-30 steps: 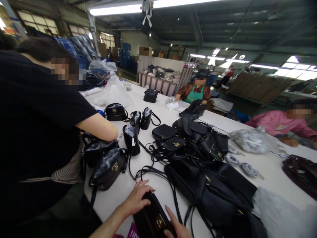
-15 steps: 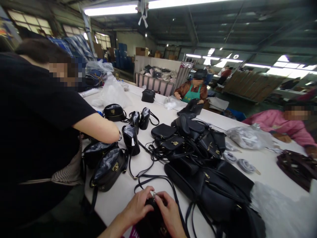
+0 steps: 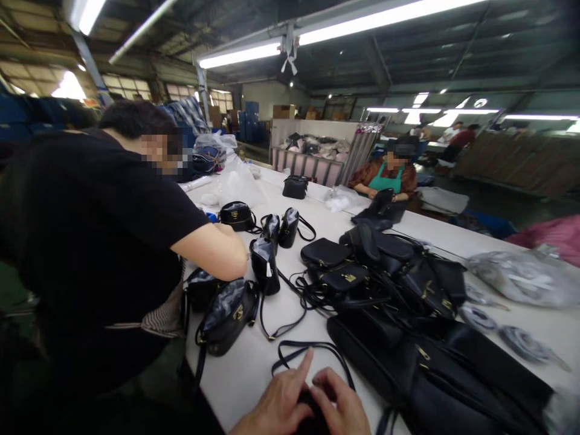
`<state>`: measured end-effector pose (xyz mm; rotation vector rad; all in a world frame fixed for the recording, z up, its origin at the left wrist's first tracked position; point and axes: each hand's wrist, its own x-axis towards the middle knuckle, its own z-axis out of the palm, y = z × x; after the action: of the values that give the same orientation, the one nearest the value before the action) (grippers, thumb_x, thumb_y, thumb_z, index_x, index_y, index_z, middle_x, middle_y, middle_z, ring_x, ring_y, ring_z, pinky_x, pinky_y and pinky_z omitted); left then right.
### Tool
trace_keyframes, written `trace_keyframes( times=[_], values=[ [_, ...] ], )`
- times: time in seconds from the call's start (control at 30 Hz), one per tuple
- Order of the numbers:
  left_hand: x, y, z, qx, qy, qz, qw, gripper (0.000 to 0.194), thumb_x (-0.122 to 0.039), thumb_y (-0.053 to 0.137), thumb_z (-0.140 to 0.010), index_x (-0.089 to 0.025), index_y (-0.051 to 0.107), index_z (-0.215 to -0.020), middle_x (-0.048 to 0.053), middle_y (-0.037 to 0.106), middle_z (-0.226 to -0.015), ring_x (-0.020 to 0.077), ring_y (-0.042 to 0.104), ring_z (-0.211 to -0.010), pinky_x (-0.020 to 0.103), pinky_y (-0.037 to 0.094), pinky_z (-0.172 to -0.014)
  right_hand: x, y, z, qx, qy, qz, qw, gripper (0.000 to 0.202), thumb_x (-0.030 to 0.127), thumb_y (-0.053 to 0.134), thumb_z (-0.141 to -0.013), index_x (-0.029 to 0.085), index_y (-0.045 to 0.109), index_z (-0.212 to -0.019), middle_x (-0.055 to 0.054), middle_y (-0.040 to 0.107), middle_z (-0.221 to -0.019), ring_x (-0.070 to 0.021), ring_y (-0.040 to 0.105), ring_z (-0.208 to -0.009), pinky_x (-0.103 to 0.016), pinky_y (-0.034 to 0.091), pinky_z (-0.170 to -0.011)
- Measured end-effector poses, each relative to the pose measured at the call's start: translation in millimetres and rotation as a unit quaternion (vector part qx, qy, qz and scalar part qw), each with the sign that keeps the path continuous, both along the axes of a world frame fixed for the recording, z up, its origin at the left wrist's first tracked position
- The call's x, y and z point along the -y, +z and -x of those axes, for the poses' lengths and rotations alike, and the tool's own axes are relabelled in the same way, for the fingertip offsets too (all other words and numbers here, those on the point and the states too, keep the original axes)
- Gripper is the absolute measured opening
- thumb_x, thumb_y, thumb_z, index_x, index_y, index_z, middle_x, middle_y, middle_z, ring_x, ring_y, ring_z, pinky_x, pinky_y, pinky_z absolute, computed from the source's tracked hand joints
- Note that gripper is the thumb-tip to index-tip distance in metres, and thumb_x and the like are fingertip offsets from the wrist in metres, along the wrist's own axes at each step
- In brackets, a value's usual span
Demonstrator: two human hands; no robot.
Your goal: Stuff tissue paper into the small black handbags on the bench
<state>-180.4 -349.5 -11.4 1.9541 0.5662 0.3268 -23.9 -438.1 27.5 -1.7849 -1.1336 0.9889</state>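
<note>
Fingers of both hands, left hand point(image 3: 276, 406) and right hand point(image 3: 343, 408), pinch a black bag point(image 3: 312, 417).

Small black bag point(image 3: 312, 411): mostly hidden under the left hand point(image 3: 278, 406) and right hand point(image 3: 342, 406), its lower part cut off by the bottom edge.
Wrists: out of frame.
Grip: cannot be told.
Pink sleeve point(image 3: 550, 232): cropped at right edge.

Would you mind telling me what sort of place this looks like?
Probably a handbag factory's finishing or packing floor: many black handbags cover a long white worktable, co-workers sit along it, and stacked cartons stand under strip lights.
</note>
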Motion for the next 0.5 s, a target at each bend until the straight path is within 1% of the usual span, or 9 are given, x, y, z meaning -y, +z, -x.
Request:
trace_keyframes(
  times=[0.03, 0.07, 0.13, 0.17, 0.23, 0.3, 0.37, 0.43, 0.5],
  values=[
    [1.1, 6.0, 1.7, -0.006, 0.007, -0.006, 1.0, 0.086, -0.018, 0.06, -0.079, -0.021, 0.025, -0.158, 0.011, 0.069, -0.115, 0.0292, 0.062, -0.103, 0.042, 0.047, -0.096, 5.9, 3.5, 1.2, -0.014, -0.008, -0.022, 1.0, 0.022, 0.045, 0.055, -0.088, 0.025, 0.058, -0.078, 0.0, 0.063, -0.078, -0.0224, 0.06, -0.081, -0.032, 0.045, -0.078],
    [1.5, 11.2, 3.1, -0.004, 0.007, -0.017, 1.0, 0.073, -0.019, 0.059, -0.081, -0.022, 0.04, -0.151, 0.009, 0.071, -0.109, 0.0272, 0.062, -0.099, 0.04, 0.047, -0.094, 11.6, 6.3, 2.1, -0.034, -0.007, -0.048, 0.998, 0.021, 0.044, 0.055, -0.088, 0.025, 0.057, -0.079, 0.0, 0.063, -0.079, -0.022, 0.059, -0.082, -0.032, 0.045, -0.08],
    [0.2, 18.5, 4.8, 0.022, -0.011, -0.036, 0.999, 0.04, -0.021, 0.057, -0.083, -0.021, 0.067, -0.122, 0.007, 0.072, -0.098, 0.0243, 0.062, -0.092, 0.035, 0.046, -0.088, 20.3, 11.6, 2.4, -0.064, 0.018, -0.094, 0.993, 0.016, 0.039, 0.056, -0.088, 0.025, 0.059, -0.08, 0.0, 0.064, -0.083, -0.0214, 0.059, -0.086, -0.031, 0.045, -0.083],
    [-1.1, 20.7, 4.7, 0.034, -0.025, -0.045, 0.998, 0.027, -0.021, 0.057, -0.084, -0.019, 0.072, -0.106, 0.006, 0.072, -0.092, 0.0232, 0.062, -0.089, 0.033, 0.046, -0.085, 22.5, 14.8, 1.6, -0.062, 0.037, -0.111, 0.991, 0.013, 0.035, 0.057, -0.089, 0.024, 0.061, -0.082, 0.0, 0.065, -0.085, -0.0209, 0.06, -0.087, -0.032, 0.045, -0.084],
    [-4.5, 23.5, 3.1, 0.044, -0.057, -0.053, 0.996, 0.017, -0.02, 0.056, -0.082, -0.018, 0.072, -0.087, 0.005, 0.069, -0.082, 0.0211, 0.06, -0.083, 0.031, 0.044, -0.081, 22.0, 23.3, -1.7, -0.028, 0.089, -0.13, 0.987, 0.01, 0.03, 0.059, -0.09, 0.024, 0.062, -0.083, -0.001, 0.067, -0.087, -0.0203, 0.06, -0.089, -0.032, 0.044, -0.084],
    [-8.6, 25.3, 1.1, 0.044, -0.084, -0.05, 0.994, 0.015, -0.018, 0.056, -0.08, -0.018, 0.07, -0.083, 0.003, 0.067, -0.079, 0.0196, 0.059, -0.081, 0.029, 0.044, -0.08, 17.7, 33.7, -7.2, 0.03, 0.145, -0.14, 0.979, 0.016, 0.033, 0.057, -0.094, 0.023, 0.062, -0.083, -0.002, 0.067, -0.084, -0.0203, 0.06, -0.085, -0.033, 0.044, -0.079],
    [-14.4, 25.9, 1.1, 0.04, -0.097, -0.046, 0.993, 0.016, -0.016, 0.055, -0.079, -0.018, 0.071, -0.083, 0.002, 0.068, -0.08, 0.0186, 0.059, -0.081, 0.028, 0.045, -0.08, 16.0, 41.7, -14.4, 0.081, 0.196, -0.145, 0.966, 0.026, 0.043, 0.053, -0.098, 0.023, 0.062, -0.083, -0.003, 0.066, -0.081, -0.0205, 0.058, -0.081, -0.034, 0.042, -0.076],
    [-22.9, 23.6, 5.0, 0.036, -0.093, -0.04, 0.994, 0.018, -0.017, 0.056, -0.08, -0.019, 0.072, -0.086, 0.002, 0.071, -0.083, 0.018, 0.062, -0.082, 0.026, 0.046, -0.08, 24.1, 40.9, -22.6, 0.103, 0.219, -0.14, 0.96, 0.033, 0.05, 0.049, -0.099, 0.023, 0.062, -0.083, -0.002, 0.067, -0.08, -0.0202, 0.059, -0.079, -0.034, 0.041, -0.076],
    [-33.5, 17.3, 13.1, 0.029, -0.068, -0.034, 0.997, 0.017, -0.018, 0.058, -0.079, -0.018, 0.073, -0.086, 0.003, 0.072, -0.084, 0.0181, 0.064, -0.083, 0.026, 0.048, -0.08, 45.7, 28.0, -31.9, 0.105, 0.217, -0.118, 0.963, 0.037, 0.054, 0.047, -0.098, 0.024, 0.061, -0.083, -0.002, 0.068, -0.079, -0.02, 0.061, -0.079, -0.035, 0.042, -0.077]
  ],
)
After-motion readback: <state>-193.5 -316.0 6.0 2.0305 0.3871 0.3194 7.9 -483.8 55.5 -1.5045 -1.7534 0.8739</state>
